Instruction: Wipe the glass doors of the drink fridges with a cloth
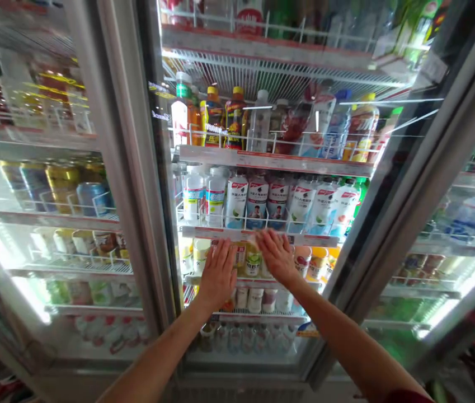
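Both my arms reach toward the middle section of a drinks fridge. My left hand (219, 274) has its fingers stretched out, holding nothing that I can see, in front of the row of small fruit-labelled bottles. My right hand (277, 254) is raised beside it, slightly blurred, its fingers extended across the white shelf edge (316, 239). Between the hands shows a bottle with a green fruit label (253, 263). Just above stand white-labelled bottles (236, 201) behind a wire guard. Light reflections suggest glass in front of the shelves; whether my hands touch it I cannot tell.
Thick metal frames (120, 140) flank the middle section. Cans (63, 182) fill shelves on the left. Upper shelves carry yellow-capped dark bottles (234, 115) and a blue-capped bottle (338, 126). Cups (255, 299) and clear bottles (249, 337) stand lower down.
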The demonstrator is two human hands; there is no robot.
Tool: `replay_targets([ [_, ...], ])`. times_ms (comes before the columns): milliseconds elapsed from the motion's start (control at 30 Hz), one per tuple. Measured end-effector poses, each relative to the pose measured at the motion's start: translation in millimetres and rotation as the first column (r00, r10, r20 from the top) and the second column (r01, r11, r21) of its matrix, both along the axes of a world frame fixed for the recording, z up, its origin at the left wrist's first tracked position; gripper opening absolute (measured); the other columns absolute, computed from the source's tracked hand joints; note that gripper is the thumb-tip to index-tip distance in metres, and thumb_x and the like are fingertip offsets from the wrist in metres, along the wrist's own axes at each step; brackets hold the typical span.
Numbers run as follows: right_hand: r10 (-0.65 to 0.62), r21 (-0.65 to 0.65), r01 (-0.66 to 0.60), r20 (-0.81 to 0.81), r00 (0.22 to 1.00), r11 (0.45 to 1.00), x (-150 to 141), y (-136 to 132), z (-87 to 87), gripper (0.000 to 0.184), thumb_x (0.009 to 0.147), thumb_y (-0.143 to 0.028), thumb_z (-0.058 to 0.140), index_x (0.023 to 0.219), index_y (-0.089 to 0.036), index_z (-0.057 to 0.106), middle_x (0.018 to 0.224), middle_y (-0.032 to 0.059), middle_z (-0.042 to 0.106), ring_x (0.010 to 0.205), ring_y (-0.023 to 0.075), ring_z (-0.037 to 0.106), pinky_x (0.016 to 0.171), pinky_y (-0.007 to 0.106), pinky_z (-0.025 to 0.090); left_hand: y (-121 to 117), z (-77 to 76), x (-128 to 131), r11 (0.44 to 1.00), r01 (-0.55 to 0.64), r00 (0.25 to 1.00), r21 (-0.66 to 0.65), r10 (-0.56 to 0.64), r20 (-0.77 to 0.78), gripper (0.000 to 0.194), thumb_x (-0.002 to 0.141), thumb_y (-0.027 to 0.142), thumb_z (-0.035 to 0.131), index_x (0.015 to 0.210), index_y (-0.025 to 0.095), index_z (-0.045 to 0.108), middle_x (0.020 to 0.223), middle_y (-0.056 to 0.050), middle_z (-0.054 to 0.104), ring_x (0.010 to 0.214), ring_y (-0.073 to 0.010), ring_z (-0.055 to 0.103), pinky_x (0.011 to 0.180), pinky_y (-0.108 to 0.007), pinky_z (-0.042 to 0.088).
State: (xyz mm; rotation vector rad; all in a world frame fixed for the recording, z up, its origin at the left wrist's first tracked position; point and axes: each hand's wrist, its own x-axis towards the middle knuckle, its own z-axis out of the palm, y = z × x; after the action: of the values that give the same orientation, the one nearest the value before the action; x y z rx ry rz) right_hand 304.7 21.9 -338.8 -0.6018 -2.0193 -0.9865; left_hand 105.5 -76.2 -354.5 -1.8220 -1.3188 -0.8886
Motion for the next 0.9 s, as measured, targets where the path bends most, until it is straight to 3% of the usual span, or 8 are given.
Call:
replay_targets([
  [100,0.052,-0.008,-0.052,0.163,0.985,0.999,24.2,1.9,-11.8,0.047,0.083,-0.012,0.043,0.128,-0.023,0.046,0.137,0.0041,0.045,0.136,0.0159,0.022,0.113,0.042,0.011,5.2,2.4,18.2,1.0,-0.023,1.0,-0.007,0.023,-0.013,0.061,0.081,0.016,0.045,0.138,0.012,0.024,0.144,-0.016,0.03,0.137,-0.0265,0.015,0.108,-0.049,0.026],
  [267,0.0,0.111,0.048,-0.401,0.916,0.993,72.6,31.1,63.4,0.05,0.085,-0.019,0.041,0.135,-0.021,0.037,0.143,0.0097,0.035,0.137,0.0224,0.02,0.111,0.049,0.014,19.7,17.0,51.1,0.999,-0.049,0.999,0.017,0.049,0.0,0.064,0.082,0.018,0.044,0.141,0.014,0.017,0.146,-0.015,0.025,0.138,-0.0256,0.012,0.109,-0.049,0.024],
  [333,0.022,0.13,0.045,-0.473,0.881,0.99,88.4,38.8,73.7,0.051,0.085,-0.02,0.042,0.136,-0.02,0.035,0.144,0.0107,0.032,0.137,0.0238,0.019,0.11,0.051,0.015,25.2,23.2,66.2,0.998,-0.061,0.998,-0.001,0.061,0.009,0.064,0.083,0.019,0.043,0.141,0.014,0.017,0.147,-0.014,0.022,0.138,-0.025,0.011,0.11,-0.049,0.022],
  [433,0.111,0.122,-0.093,-0.154,0.982,0.988,109.7,37.0,40.9,0.049,0.083,-0.016,0.045,0.131,-0.022,0.041,0.139,0.0066,0.042,0.137,0.0184,0.02,0.113,0.045,0.013,30.5,28.6,87.2,0.996,-0.084,0.996,-0.012,0.084,0.015,0.063,0.082,0.018,0.043,0.14,0.014,0.019,0.148,-0.014,0.02,0.138,-0.0244,0.009,0.11,-0.048,0.02],
  [533,0.158,0.066,-0.168,0.131,0.979,0.984,131.9,37.0,18.5,0.047,0.083,-0.013,0.046,0.128,-0.025,0.046,0.132,0.0021,0.05,0.135,0.0133,0.023,0.114,0.038,0.01,34.4,31.2,104.7,0.995,-0.104,0.995,-0.009,0.104,-0.005,0.062,0.082,0.018,0.043,0.14,0.013,0.02,0.147,-0.014,0.021,0.138,-0.0241,0.009,0.111,-0.048,0.019],
  [733,0.079,0.184,-0.011,-0.365,0.928,0.983,164.4,54.4,81.4,0.051,0.084,-0.02,0.047,0.134,-0.019,0.038,0.141,0.0107,0.038,0.136,0.0228,0.022,0.11,0.048,0.017,42.0,35.3,138.1,0.989,-0.146,0.989,0.018,0.146,-0.032,0.062,0.081,0.018,0.046,0.138,0.012,0.025,0.147,-0.015,0.022,0.138,-0.0256,0.008,0.11,-0.048,0.02],
  [800,0.092,0.175,-0.044,-0.281,0.955,0.984,169.5,48.5,62.5,0.048,0.083,-0.019,0.046,0.131,-0.02,0.042,0.14,0.0095,0.04,0.136,0.022,0.021,0.111,0.047,0.017,41.6,34.2,147.9,0.988,-0.152,0.987,0.012,0.153,-0.044,0.061,0.081,0.018,0.046,0.138,0.012,0.026,0.147,-0.014,0.022,0.138,-0.0253,0.009,0.11,-0.047,0.02],
  [900,0.151,0.089,-0.157,0.071,0.986,0.984,180.4,37.8,6.8,0.044,0.083,-0.013,0.042,0.124,-0.025,0.05,0.134,0.0032,0.048,0.136,0.0147,0.022,0.113,0.039,0.015,38.9,31.1,156.6,0.985,-0.17,0.984,0.003,0.17,-0.059,0.059,0.082,0.018,0.044,0.138,0.014,0.026,0.147,-0.012,0.023,0.138,-0.0245,0.01,0.11,-0.047,0.022],
])
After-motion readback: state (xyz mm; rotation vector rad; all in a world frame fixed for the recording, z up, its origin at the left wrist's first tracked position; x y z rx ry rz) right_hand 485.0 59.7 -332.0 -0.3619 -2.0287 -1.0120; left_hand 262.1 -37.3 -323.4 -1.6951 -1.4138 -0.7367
